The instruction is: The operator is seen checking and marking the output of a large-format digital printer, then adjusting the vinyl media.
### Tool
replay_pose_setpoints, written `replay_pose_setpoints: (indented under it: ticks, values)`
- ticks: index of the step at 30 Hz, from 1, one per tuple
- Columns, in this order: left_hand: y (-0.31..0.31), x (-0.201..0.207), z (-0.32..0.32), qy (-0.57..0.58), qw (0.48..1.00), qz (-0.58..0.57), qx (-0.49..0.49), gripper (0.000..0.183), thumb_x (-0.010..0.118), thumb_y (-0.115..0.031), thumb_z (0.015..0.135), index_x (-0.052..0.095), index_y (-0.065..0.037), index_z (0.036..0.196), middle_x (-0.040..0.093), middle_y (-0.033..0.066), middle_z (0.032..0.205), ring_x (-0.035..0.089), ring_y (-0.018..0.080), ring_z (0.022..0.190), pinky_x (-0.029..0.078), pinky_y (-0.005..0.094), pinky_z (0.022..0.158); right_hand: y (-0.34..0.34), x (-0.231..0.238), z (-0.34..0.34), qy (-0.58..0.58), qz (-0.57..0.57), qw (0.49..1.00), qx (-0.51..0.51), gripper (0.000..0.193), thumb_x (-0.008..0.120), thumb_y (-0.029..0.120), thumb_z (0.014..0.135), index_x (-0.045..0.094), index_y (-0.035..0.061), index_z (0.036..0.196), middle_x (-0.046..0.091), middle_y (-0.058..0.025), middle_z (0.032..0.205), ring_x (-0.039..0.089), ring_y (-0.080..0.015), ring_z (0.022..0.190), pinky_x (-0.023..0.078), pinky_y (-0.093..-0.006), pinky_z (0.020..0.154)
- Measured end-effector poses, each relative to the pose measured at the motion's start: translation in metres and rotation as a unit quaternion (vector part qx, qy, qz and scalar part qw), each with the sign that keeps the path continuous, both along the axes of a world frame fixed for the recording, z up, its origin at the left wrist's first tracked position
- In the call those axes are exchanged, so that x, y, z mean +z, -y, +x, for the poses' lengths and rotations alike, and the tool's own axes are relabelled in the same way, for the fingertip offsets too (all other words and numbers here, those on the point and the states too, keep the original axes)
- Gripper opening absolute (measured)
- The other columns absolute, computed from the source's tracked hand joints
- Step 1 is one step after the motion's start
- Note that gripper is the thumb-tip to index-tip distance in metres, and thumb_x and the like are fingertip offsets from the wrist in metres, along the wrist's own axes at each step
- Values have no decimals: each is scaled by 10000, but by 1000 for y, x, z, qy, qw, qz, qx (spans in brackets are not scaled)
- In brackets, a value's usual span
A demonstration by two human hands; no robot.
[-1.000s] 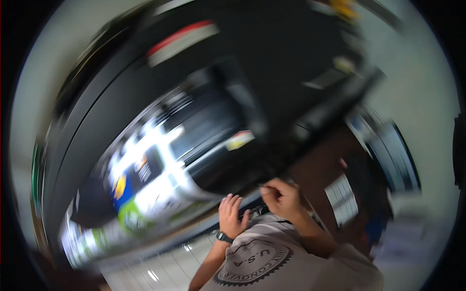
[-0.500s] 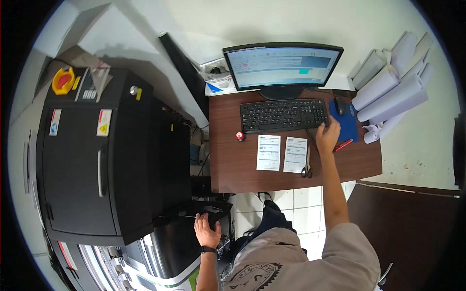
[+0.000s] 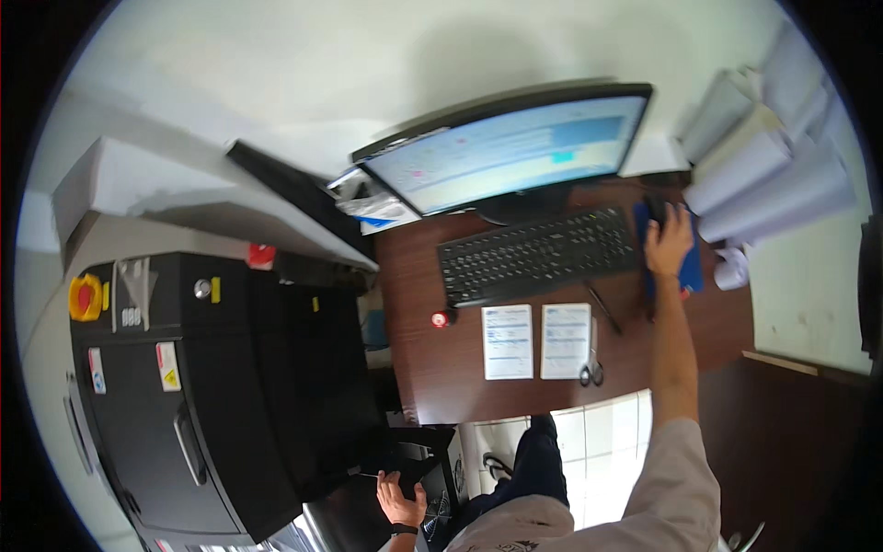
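Observation:
My right hand (image 3: 670, 244) is on the black computer mouse (image 3: 654, 206), with its fingers around the mouse's near end. The mouse lies on a blue mouse pad (image 3: 689, 272) at the desk's right side. Left of it stands the black keyboard (image 3: 538, 253), below a lit monitor (image 3: 515, 152). My left hand (image 3: 401, 501), a dark band on its wrist, holds nothing. Its fingers are stretched out and apart, beside a black surface (image 3: 345, 511) of the machine; whether they touch it I cannot tell.
On the brown desk (image 3: 441, 386) lie two printed slips (image 3: 507, 342), scissors (image 3: 591, 370), a black pen (image 3: 603, 308) and a small red-topped round object (image 3: 441, 319). Rolled paper (image 3: 768, 189) leans at the right wall. A big black cabinet machine (image 3: 138, 423) fills the left.
My right hand has moved from the keyboard's right edge, up and right onto the mouse. The view has turned, so the desk and machine appear tilted. My left hand stays open near the machine.

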State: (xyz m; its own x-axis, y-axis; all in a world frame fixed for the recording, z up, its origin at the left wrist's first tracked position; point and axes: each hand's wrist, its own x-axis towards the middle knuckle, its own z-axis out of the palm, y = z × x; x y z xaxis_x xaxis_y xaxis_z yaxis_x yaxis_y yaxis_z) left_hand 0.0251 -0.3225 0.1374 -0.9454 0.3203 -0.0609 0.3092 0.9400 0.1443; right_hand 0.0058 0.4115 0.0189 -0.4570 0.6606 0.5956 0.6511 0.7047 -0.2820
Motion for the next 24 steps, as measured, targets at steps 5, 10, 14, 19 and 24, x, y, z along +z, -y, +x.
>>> replay_pose_setpoints:
  ticks: [5, 10, 14, 19, 24]
  values:
    - [-3, 1, 0, 26, 999, -21, 25, 516, 663, -296, 762, 567, -25, 1191, 585, 171, 1208, 443, 396, 1324, 376, 512, 1051, -17, -22, -11, 68, 32, 997, -14, 533, 574, 348, 950, 493, 133, 1431, 374, -190, 1526, 337, -377, 1416, 273, -562, 1100]
    - [-6, 1, -3, 28, 999, -27, 19, 533, 667, -295, 740, 572, -26, 1191, 583, 162, 1213, 448, 391, 1319, 379, 511, 1046, -18, -25, -11, 87, 21, 996, 16, 491, 545, 363, 963, 513, 183, 1419, 352, -160, 1550, 306, -369, 1439, 231, -581, 1131]
    - [-5, -1, -2, 25, 999, -28, 21, 539, 674, -280, 721, 574, -27, 1187, 586, 159, 1212, 456, 392, 1311, 384, 509, 1044, -17, -22, -15, 123, 17, 992, 8, 472, 547, 366, 963, 532, 192, 1402, 341, -166, 1556, 298, -373, 1444, 228, -584, 1132]
    - [-13, 6, -8, 32, 999, -19, 22, 530, 689, -257, 705, 575, -34, 1172, 583, 160, 1220, 458, 392, 1309, 388, 510, 1043, -21, -24, -8, 107, 46, 993, 11, 492, 562, 361, 951, 533, 177, 1406, 341, -189, 1554, 324, -392, 1425, 252, -579, 1123]
    - [-12, 18, -16, 57, 998, 16, 10, 607, 741, -262, 723, 591, -30, 1264, 594, 165, 1293, 461, 372, 1343, 427, 493, 1052, -15, 6, -9, 156, 38, 986, 47, 447, 591, 329, 951, 600, 61, 1309, 633, -211, 1226, 651, -397, 992, 533, -505, 801]
